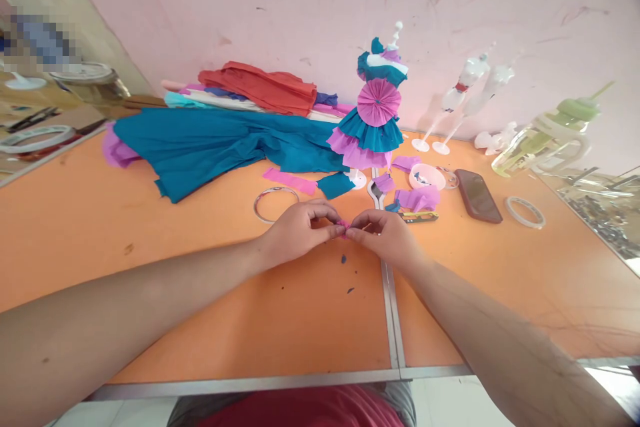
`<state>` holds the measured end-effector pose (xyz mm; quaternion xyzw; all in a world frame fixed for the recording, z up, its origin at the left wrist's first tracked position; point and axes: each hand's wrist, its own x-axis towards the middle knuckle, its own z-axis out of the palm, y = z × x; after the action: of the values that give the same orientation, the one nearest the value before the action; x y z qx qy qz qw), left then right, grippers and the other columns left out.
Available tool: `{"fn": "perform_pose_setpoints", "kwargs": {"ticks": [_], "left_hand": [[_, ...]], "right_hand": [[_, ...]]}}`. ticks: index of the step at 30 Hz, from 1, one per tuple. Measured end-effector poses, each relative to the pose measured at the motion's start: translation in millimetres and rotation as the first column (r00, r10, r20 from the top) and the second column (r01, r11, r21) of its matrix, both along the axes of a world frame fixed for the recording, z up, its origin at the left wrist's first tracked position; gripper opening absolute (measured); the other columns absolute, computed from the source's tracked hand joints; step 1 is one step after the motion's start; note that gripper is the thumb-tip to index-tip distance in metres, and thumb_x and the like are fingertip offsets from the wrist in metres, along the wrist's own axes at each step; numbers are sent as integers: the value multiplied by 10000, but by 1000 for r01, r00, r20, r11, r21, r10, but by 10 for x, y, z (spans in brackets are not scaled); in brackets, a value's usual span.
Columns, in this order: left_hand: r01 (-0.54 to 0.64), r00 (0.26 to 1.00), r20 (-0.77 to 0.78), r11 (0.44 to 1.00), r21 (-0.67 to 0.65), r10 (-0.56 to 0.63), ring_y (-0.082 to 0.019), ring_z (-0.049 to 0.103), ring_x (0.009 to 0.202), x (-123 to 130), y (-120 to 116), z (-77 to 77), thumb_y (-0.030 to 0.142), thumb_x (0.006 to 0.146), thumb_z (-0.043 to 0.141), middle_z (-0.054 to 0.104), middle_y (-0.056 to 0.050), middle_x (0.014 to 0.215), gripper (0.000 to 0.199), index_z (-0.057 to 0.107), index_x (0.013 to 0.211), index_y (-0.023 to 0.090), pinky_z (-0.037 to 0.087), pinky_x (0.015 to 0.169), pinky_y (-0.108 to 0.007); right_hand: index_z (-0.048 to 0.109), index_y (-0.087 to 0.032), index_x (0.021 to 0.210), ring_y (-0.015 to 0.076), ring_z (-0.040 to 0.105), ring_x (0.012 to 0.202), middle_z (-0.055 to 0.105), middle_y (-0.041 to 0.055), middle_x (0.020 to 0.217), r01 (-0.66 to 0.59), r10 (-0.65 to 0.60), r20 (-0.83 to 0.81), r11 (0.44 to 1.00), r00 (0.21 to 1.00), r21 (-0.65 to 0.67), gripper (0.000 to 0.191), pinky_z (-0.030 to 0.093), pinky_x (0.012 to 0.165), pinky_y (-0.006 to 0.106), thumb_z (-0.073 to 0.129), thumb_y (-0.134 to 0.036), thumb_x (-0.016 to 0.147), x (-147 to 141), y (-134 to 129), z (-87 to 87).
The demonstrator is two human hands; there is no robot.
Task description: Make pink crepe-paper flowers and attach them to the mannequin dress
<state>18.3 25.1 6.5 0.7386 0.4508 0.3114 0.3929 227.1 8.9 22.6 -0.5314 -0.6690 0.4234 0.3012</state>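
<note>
Between the fingertips of both hands is a small piece of pink crepe paper, mostly covered by the fingers. My left hand pinches it from the left, and my right hand pinches it from the right. Behind them stands a small dress-form figure in teal and purple crepe paper, with a round pleated rosette at its front. A pink paper strip and a teal paper piece lie beyond my left hand. Purple scraps and a yellow cutter lie just past my right hand.
A large teal paper sheet spreads across the left, before a stack of folded papers. Rightward are a pink bowl, a phone, a tape roll, two bare dress forms and a bottle. Another tape roll lies left.
</note>
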Motion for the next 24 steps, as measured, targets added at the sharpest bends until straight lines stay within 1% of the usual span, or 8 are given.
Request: {"fn": "perform_pose_setpoints", "kwargs": {"ticks": [5,7,9,13,16,19,22,24], "left_hand": [[24,999,24,998,-56,-23,-206,645,917,-15,11,-6,482,868,675,704,-45,993,300,751,877,192,484,818,-304],[59,998,27,996,-63,-58,-215,654,952,-21,15,-10,479,859,686,716,-37,999,284,754,885,204,484,854,-309],[76,997,26,995,-59,-74,-221,656,965,-22,13,-11,483,858,686,722,-33,988,285,753,884,207,482,865,-312],[44,999,19,997,-66,-43,-215,652,928,-14,2,-3,505,858,679,722,-33,955,309,755,863,206,474,825,-307],[59,998,45,993,-105,-54,-207,656,913,-21,9,1,522,858,676,729,-29,955,323,761,872,211,477,816,-294],[96,992,92,983,-154,-83,-205,667,903,-44,34,-14,549,851,677,733,-32,965,353,762,892,208,494,803,-283],[111,991,92,984,-137,-99,-218,670,929,-61,55,-38,564,841,686,733,-44,982,372,762,889,203,501,833,-296],[114,991,76,987,-115,-106,-228,665,959,-62,57,-46,560,839,691,733,-50,996,368,763,890,203,499,869,-310]], "right_hand": [[701,-242,1083,189,667,831,733,61,1069,3,-13,-120,997,993,-81,346,504,604,289,693,-477,829,42,-3,44],[724,-242,1051,197,672,880,742,54,1047,-31,27,-98,999,995,-41,298,512,650,297,640,-465,873,50,1,62],[749,-222,900,185,656,837,753,38,920,-48,49,-17,998,999,28,237,501,710,307,648,-434,868,46,4,63],[730,-193,766,156,583,702,724,19,763,-48,45,81,998,996,42,241,444,647,297,672,-415,839,29,6,32],[721,-190,793,157,603,727,734,20,794,-79,78,52,997,996,12,229,452,664,293,647,-396,861,34,17,24],[741,-204,900,171,647,801,759,35,918,-91,90,47,995,995,31,224,486,729,311,639,-402,878,56,27,53],[725,-214,981,185,671,841,753,54,1011,-31,27,45,994,999,105,249,511,755,332,656,-426,872,87,20,91],[696,-215,989,190,684,834,756,55,980,-54,52,30,995,998,80,254,523,746,337,688,-426,848,100,3,99]]}}
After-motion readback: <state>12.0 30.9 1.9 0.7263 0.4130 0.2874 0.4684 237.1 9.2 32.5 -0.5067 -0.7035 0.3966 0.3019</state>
